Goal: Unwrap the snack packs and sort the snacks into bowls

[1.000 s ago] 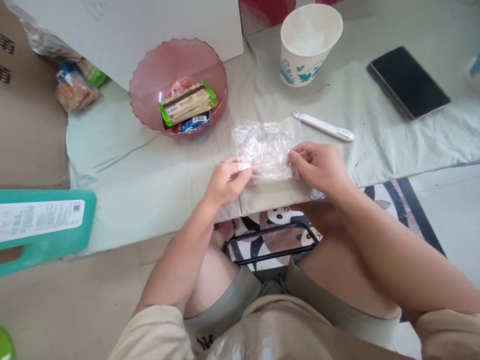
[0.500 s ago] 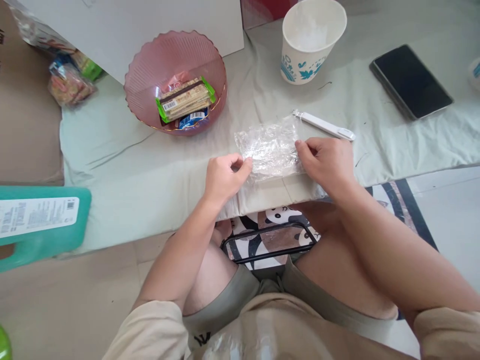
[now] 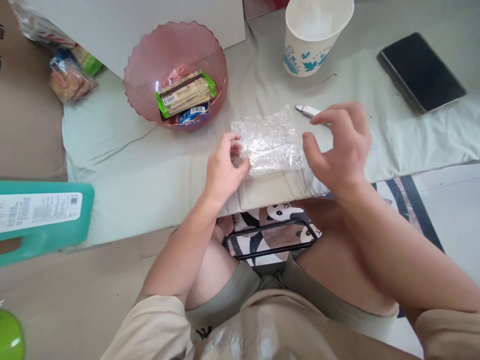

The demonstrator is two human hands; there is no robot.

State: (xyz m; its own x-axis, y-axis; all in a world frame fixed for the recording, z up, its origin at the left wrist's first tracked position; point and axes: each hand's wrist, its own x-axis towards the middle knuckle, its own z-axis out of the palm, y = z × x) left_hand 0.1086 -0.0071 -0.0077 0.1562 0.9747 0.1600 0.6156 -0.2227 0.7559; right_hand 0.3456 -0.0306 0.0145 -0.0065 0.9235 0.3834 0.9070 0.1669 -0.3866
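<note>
Head view. Crumpled clear plastic sheet (image 3: pixel 268 142) lying flat on the pale green cloth (image 3: pixel 150 175), just short of the near table edge. Left hand (image 3: pixel 223 172) half curled at the sheet's left edge, thumb on its near-left corner; whether it pinches the film cannot be told. Right hand (image 3: pixel 339 145) hovers just right of the sheet, open, fingers spread, holding nothing, motion-blurred. A white tool (image 3: pixel 304 109) shows partly behind it. Open cloth lies between the sheet and the far pink bowl (image 3: pixel 150 60), paper cup (image 3: pixel 318 35) and phone (image 3: pixel 422 72).
</note>
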